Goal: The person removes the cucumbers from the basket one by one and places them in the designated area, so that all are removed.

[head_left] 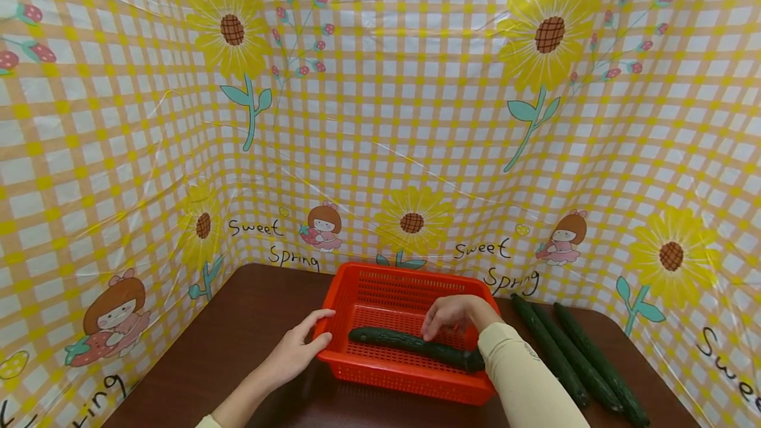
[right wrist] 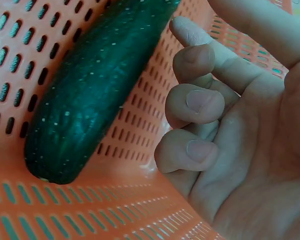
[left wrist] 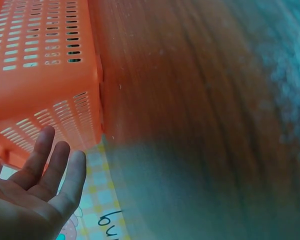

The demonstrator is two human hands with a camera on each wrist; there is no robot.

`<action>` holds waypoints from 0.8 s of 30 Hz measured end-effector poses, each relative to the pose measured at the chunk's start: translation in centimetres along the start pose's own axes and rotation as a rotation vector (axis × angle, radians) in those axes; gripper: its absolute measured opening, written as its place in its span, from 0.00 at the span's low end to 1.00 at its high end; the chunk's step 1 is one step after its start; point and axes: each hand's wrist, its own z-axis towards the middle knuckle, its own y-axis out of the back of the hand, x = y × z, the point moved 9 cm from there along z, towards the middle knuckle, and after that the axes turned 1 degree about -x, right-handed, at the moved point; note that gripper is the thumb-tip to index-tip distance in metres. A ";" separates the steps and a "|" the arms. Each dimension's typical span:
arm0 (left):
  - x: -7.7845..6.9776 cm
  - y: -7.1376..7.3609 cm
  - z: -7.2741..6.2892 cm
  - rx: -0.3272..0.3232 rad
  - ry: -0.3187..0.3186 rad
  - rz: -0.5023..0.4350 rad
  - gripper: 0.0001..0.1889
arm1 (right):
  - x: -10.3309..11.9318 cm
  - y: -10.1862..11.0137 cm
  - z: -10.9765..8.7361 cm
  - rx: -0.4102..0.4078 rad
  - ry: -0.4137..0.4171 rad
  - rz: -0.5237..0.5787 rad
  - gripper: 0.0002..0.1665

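Note:
A red plastic basket point(head_left: 410, 385) with slotted walls stands on the table. Inside, along its near side, lies a dark green cucumber point(head_left: 404, 341), its right end near the sleeve. My right hand point(head_left: 454, 314) is inside the basket above the cucumber. In the right wrist view its fingers point(right wrist: 195, 107) are bent loosely, with nothing between them, beside the cucumber point(right wrist: 95, 95). At the basket's left rim is my left hand point(head_left: 294, 352), thumb and forefinger touching the edge. The left wrist view shows its other fingers point(left wrist: 72, 180) spread, beside the basket wall point(left wrist: 50, 95).
Three more cucumbers point(head_left: 588, 362) lie side by side on the dark brown table point(head_left: 250, 322), right of the basket. A checked cloth point(head_left: 380, 137) with sunflowers hangs behind and on both sides.

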 end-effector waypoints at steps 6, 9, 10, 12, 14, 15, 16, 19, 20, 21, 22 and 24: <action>0.3 -0.1 0.1 0.005 0.001 0.011 0.21 | -0.4 -0.6 0.4 0.042 -0.021 0.035 0.08; 0.4 -0.1 0.1 0.004 -0.001 0.016 0.21 | -0.2 -0.7 0.5 0.035 -0.010 0.051 0.08; 0.4 -0.1 0.1 0.004 -0.002 0.016 0.21 | -0.1 -0.8 0.5 0.032 -0.009 0.054 0.07; 0.3 0.0 0.2 0.003 -0.005 0.013 0.21 | -0.1 -0.9 0.5 0.028 -0.017 0.065 0.05; 0.2 0.0 0.2 0.002 -0.006 0.006 0.21 | -0.2 -1.2 0.5 0.041 -0.036 0.077 0.01; 0.1 0.0 0.1 0.003 -0.006 0.003 0.21 | -0.1 -1.4 0.4 0.052 -0.043 0.081 0.03; 0.0 0.0 0.1 0.004 -0.008 -0.002 0.21 | -0.1 -1.6 0.3 0.069 -0.048 0.085 0.07; -0.2 0.0 0.0 0.008 -0.012 -0.007 0.21 | -0.1 -2.1 0.2 0.112 -0.053 0.092 0.14; -0.3 0.0 0.0 0.008 -0.011 -0.009 0.21 | -0.1 -2.2 0.2 0.123 -0.053 0.091 0.15; -0.3 0.0 0.0 0.009 -0.010 -0.010 0.21 | -0.1 -2.2 0.2 0.131 -0.051 0.086 0.16; -0.3 0.0 0.0 0.010 -0.010 -0.010 0.21 | 0.0 -2.3 0.3 0.135 -0.049 0.080 0.16; -0.3 0.0 0.0 0.010 -0.009 -0.007 0.21 | 0.0 -2.2 0.3 0.131 -0.045 0.072 0.15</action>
